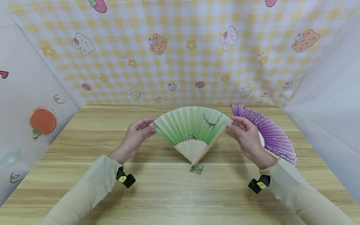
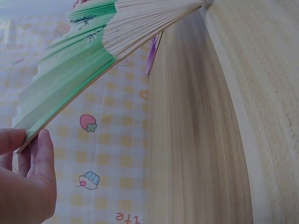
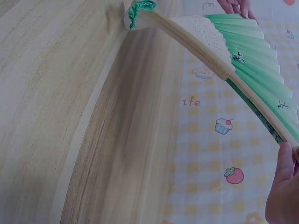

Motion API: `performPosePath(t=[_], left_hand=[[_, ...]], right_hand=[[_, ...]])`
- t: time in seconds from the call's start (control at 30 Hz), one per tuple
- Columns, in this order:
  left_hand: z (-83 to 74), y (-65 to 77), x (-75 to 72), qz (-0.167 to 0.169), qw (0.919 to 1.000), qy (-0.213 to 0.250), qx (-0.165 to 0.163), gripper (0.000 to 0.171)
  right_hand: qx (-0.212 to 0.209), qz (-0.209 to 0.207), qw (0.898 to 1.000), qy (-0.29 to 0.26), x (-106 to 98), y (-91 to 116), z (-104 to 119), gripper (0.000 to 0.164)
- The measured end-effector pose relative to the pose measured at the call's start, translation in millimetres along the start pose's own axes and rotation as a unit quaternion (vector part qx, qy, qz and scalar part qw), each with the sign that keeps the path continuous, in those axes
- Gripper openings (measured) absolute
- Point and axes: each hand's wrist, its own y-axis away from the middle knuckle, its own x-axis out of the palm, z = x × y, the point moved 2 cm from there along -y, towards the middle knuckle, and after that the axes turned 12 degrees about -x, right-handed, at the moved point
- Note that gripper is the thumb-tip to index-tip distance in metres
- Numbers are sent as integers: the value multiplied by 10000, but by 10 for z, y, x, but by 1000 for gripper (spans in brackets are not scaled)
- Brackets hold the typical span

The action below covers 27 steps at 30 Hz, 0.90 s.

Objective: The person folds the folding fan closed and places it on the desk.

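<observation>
A green folding fan [image 1: 187, 123] is spread wide between both hands, its pale wooden ribs meeting at the bottom. My left hand [image 1: 136, 135] pinches the outer end of its left edge between thumb and fingers. At the opposite outer end, my right hand [image 1: 247, 139] pinches the other guard stick, which looks thicker in the right wrist view. A dark branch pattern marks the right part of the leaf. From the pivot hangs a knotted green cord [image 3: 140, 7]. Behind my right hand lies a spread purple folding fan [image 1: 274, 137], partly hidden by that hand and wrist.
The wooden table [image 1: 157, 197] carries both fans' surroundings and runs back to a yellow checked cloth [image 1: 180, 65] hung as a wall. White cloth walls [image 1: 329, 84] stand at the sides. Small black cameras [image 1: 129, 181] are strapped to both wrists.
</observation>
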Motion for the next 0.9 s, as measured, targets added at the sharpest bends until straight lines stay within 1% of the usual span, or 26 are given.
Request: performPosePath(t=[0.2, 0.37, 0.67, 0.9], left_hand=[[-20, 5, -3, 2, 10000, -56, -12, 18], [-25, -1, 8, 46, 10000, -14, -3, 18], [-47, -8, 37, 75, 9999, -76, -26, 17], [-55, -8, 81, 140, 9999, 43, 32, 18]], right_hand=[[-22, 91, 9999, -59, 37, 2, 13, 20], [-44, 160, 9998, -145, 66, 8, 13, 20], [-34, 161, 9997, -172, 95, 17, 16, 20], [-3, 274, 9994, -225, 123, 25, 23, 19]])
